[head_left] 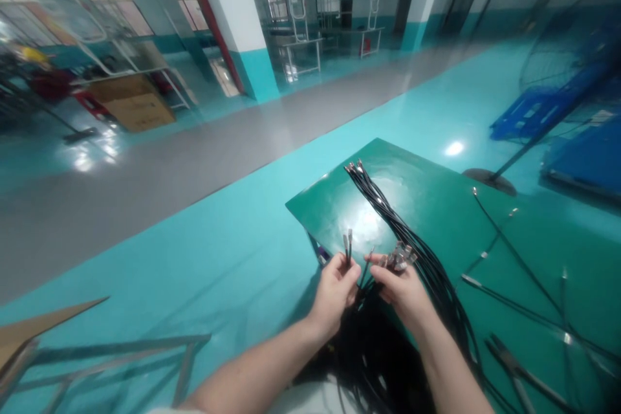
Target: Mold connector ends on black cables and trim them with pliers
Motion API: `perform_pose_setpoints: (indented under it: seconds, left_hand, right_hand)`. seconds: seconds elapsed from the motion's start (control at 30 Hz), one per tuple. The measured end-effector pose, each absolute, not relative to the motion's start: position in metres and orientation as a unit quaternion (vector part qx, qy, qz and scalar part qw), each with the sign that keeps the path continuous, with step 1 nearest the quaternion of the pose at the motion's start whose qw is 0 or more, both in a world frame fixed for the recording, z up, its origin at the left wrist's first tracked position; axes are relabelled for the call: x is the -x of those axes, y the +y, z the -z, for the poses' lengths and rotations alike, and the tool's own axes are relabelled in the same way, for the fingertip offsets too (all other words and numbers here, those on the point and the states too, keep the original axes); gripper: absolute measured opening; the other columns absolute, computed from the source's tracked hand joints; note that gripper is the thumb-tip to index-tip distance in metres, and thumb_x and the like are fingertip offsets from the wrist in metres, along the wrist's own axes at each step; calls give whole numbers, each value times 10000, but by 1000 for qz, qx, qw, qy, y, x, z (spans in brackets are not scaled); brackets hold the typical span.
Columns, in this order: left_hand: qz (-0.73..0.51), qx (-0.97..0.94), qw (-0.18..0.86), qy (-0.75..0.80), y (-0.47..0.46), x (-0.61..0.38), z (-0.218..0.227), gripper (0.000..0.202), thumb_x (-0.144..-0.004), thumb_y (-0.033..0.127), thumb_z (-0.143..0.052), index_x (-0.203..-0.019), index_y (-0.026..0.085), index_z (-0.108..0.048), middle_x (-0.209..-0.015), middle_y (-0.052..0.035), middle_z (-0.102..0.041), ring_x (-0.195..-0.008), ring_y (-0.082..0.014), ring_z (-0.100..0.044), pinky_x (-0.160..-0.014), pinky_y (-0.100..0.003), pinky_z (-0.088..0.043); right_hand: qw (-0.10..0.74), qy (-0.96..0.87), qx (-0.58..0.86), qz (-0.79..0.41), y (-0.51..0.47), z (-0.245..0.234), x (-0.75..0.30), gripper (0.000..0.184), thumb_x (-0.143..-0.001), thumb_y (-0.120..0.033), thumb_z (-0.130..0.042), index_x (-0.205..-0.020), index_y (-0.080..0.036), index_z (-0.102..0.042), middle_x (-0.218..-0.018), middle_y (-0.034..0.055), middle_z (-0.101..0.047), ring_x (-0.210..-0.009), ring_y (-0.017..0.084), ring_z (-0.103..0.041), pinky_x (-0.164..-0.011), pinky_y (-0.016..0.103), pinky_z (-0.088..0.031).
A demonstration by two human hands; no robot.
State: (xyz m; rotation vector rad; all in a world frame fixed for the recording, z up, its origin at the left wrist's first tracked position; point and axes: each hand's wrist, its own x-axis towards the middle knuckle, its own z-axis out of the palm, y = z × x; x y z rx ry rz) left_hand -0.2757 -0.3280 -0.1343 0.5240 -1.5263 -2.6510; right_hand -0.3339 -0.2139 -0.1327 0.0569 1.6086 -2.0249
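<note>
My left hand (337, 288) is closed around a few thin black cables, and two metal-tipped ends (348, 240) stick up above its fingers. Close beside it, my right hand (400, 288) grips a bunch of black cables whose silvery connectors (400, 255) poke out over the thumb. One single cable end (369, 262) stands between the two hands. Below the hands the cables hang toward my lap, where they merge into a dark mass. A long bundle of black cables (412, 233) lies on the green tabletop (330, 207), just beyond and right of my right hand.
Loose cables with metal ends (514, 301) are spread on the table's right side, near pliers (519, 369). A stand with a round base (490, 180) and blue pallets (533, 113) are beyond. At lower left are a metal frame (130, 349) and cardboard (43, 323).
</note>
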Motion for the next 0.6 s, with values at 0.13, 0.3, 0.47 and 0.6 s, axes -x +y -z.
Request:
perform_pose_setpoints:
  seconds: [0.13,0.3,0.47,0.6]
  left_hand:
    - [857,-174,20,-484,-328,275,136,292,-744,417,-592,-763,191,-409,-510,104,-325,-358,-14,-231,-346,-154,-158]
    - [845,-202,40,-494,-330,273,136,288,-757,435,-564,-755,187,-419,-577,78,-419,-384,-16,-299,-357,-150,-183]
    - [825,-198,31,-529,-333,272,141,277,-720,372,-621,-707,174,-428,-468,93,-349,-394,-33,-287,-380,-160,-215]
    - [816,-201,13,-541,-335,272,147,291,-665,352,-670,-676,160,-451,-471,88,-369,-395,-31,-293,-380,-167,-213]
  right_hand:
    - [278,606,-12,745,-219,130,332,325,-585,-350,-737,-815,-136,-653,-504,-51,-437,-393,34,-298,-355,182,-211]
    - [268,612,6,744,-222,129,330,265,-599,-362,-728,-690,-137,-621,-491,-49,-423,-399,44,-320,-351,189,-212]
    - [267,601,-18,753,-221,130,333,299,-570,-354,-750,-628,-145,-545,-485,-73,-356,-391,32,-279,-346,188,-194]
    - [277,589,-33,759,-220,131,335,316,-554,-357,-756,-638,-151,-531,-487,-79,-349,-391,33,-273,-344,185,-187]
